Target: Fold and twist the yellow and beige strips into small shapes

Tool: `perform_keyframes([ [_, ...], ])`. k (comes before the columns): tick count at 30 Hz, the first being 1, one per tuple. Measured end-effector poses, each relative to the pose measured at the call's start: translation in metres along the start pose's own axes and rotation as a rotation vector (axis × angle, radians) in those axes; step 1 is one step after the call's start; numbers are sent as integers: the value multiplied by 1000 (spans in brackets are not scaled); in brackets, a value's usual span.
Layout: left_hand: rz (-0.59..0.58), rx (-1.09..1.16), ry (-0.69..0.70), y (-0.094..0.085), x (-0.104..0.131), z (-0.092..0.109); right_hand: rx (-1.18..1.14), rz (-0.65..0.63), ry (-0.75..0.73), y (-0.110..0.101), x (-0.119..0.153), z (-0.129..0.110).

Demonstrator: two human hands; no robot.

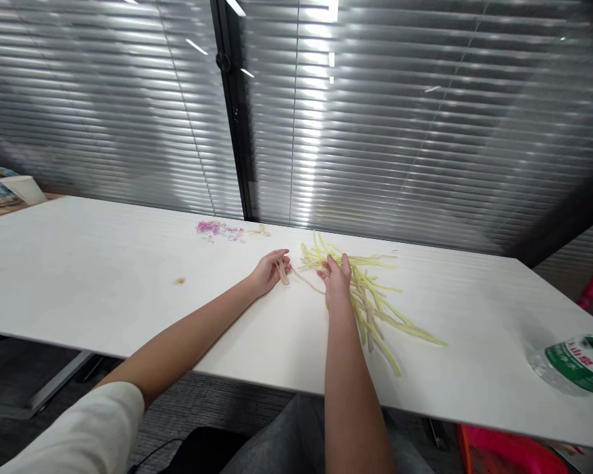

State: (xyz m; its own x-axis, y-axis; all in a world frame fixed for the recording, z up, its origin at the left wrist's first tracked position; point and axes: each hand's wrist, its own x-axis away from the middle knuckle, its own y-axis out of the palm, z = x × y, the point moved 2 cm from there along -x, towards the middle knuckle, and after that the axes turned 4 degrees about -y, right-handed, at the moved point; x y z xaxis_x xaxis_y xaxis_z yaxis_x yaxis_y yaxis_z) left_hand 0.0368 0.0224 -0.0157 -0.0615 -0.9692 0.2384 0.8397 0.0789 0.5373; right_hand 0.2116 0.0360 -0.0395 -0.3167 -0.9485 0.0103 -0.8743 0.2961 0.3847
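Note:
My left hand (271,271) is closed round a folded length of beige yarn (283,272), whose looped end hangs below the fingers. From there a thin single strand (306,281) runs right and slightly down to the side of my right wrist. My right hand (337,278) is over the left part of a loose pile of yellow and beige yarn strands (375,303). Its thumb and fingers are apart, and nothing shows gripped in them. Whether its fingertips touch the pile, I cannot tell.
Small pink and pale rings (217,229) lie at the white table's (103,283) back edge, beside a small beige yarn bundle (261,230). A clear bottle with a green label (580,362) lies at the right. Blinds (400,118) stand behind; a paper cup (27,189) is far left.

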Motion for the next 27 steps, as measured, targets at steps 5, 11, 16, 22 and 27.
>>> perform_keyframes([
  [5, -7, -9, -2, -1, 0, 0, -149, 27, 110, 0, 2, -6],
  [11, -18, -17, 0, -2, -1, 0, -229, 42, 118, 0, 5, -14],
  [16, -47, -36, 16, 1, 0, 1, -240, 109, 17, 0, 8, -18],
  [22, -84, -92, 54, 7, 4, 1, -68, 193, -74, -3, 6, -11],
  [27, -102, -114, 68, 7, 4, 0, -2, 233, -136, -6, 7, -7],
])
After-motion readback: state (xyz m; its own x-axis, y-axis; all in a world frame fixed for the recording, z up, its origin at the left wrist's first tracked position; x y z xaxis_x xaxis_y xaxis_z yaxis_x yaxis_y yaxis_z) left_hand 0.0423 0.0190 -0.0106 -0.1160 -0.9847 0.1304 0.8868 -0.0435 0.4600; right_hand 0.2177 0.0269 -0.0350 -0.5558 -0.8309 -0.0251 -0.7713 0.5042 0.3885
